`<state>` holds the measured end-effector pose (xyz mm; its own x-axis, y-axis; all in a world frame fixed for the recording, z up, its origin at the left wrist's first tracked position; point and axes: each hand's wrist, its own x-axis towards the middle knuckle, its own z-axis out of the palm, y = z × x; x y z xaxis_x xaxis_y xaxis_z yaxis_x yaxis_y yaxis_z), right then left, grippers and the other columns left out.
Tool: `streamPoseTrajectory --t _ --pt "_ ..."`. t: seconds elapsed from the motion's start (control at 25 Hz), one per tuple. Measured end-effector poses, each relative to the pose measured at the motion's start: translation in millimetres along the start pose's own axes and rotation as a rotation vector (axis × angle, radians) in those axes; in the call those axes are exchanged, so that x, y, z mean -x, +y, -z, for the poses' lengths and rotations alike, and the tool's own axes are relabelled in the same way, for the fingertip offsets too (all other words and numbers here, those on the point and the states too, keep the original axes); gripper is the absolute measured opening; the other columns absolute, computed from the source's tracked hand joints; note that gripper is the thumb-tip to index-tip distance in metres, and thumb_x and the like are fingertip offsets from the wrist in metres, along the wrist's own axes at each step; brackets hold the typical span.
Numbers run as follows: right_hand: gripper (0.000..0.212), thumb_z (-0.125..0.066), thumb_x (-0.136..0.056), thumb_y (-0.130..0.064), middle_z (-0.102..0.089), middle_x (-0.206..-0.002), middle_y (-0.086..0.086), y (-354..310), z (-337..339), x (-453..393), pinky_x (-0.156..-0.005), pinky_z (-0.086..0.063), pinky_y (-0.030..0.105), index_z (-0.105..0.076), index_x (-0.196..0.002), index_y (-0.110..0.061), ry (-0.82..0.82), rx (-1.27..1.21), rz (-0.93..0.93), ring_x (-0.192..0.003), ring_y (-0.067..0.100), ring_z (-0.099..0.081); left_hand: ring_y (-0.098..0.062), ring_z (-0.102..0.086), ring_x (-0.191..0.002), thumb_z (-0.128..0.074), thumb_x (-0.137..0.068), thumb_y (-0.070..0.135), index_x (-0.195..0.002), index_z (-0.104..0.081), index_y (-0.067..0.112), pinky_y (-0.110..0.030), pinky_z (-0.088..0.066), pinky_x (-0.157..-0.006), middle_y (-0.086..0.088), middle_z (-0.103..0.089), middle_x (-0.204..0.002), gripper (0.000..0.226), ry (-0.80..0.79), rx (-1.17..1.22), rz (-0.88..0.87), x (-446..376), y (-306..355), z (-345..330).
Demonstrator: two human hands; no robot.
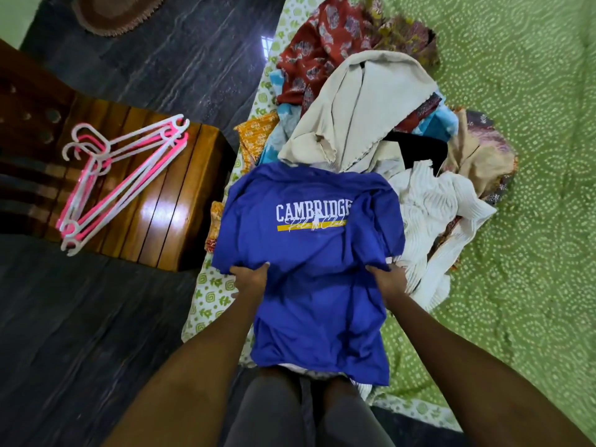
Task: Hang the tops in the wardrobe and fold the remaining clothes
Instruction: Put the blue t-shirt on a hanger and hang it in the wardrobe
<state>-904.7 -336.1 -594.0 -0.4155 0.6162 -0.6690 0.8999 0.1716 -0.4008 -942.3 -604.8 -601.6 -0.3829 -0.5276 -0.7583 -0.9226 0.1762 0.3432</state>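
A blue T-shirt (316, 253) with white "CAMBRIDGE" lettering hangs in front of me over the bed's edge. My left hand (250, 277) grips its left side below the sleeve, and my right hand (388, 279) grips the right side at the same height. Behind the shirt a pile of clothes (364, 124) lies on the bed: a beige garment, a white ribbed one (432, 221), red printed fabric (322, 50) and others. Several pink and white plastic hangers (119, 179) lie on a wooden chair seat to the left.
The bed wears a green dotted cover (522, 237) with a patterned sheet at its edge. The wooden chair (158, 201) stands close to the bed on a dark floor (80, 317). A brown round mat (113, 11) lies at the far top left.
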Motion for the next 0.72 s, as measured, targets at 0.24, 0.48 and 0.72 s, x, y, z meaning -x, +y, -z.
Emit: streamPoseTrajectory --t 0.24,0.48,0.72 --pt "0.024 -0.057 -0.087 -0.011 -0.062 -0.104 0.025 18 11 10 -0.085 -0.039 0.040 -0.062 -0.102 0.007 -0.023 -0.065 0.039 -0.100 0.036 -0.056 -0.037 -0.053 -0.115 -0.055 -0.094 0.013 -0.123 -0.053 -0.007 -0.037 -0.041 -0.092 -0.023 -0.056 -0.125 0.035 -0.102 -0.035 -0.321 17 -23 18" --pt "0.038 -0.049 -0.092 -0.024 -0.056 -0.126 0.021 92 51 16 -0.085 -0.042 0.032 -0.057 -0.118 0.002 -0.452 0.871 -0.102 -0.115 0.032 -0.055 -0.032 -0.042 -0.128 -0.059 -0.090 0.030 -0.143 -0.033 0.005 -0.037 -0.036 -0.104 -0.015 -0.040 -0.143 0.064 -0.613 -1.179 -0.070 7 -66 57" --pt "0.031 -0.054 -0.086 -0.012 -0.051 -0.116 0.023 3 36 12 -0.089 -0.039 0.046 -0.051 -0.112 0.003 0.106 0.458 0.383 -0.112 0.040 -0.048 -0.036 -0.055 -0.106 -0.053 -0.089 0.035 -0.111 -0.056 0.003 -0.039 -0.045 -0.083 -0.017 -0.059 -0.116 0.039 -0.060 -0.932 -0.485 11 -5 47"
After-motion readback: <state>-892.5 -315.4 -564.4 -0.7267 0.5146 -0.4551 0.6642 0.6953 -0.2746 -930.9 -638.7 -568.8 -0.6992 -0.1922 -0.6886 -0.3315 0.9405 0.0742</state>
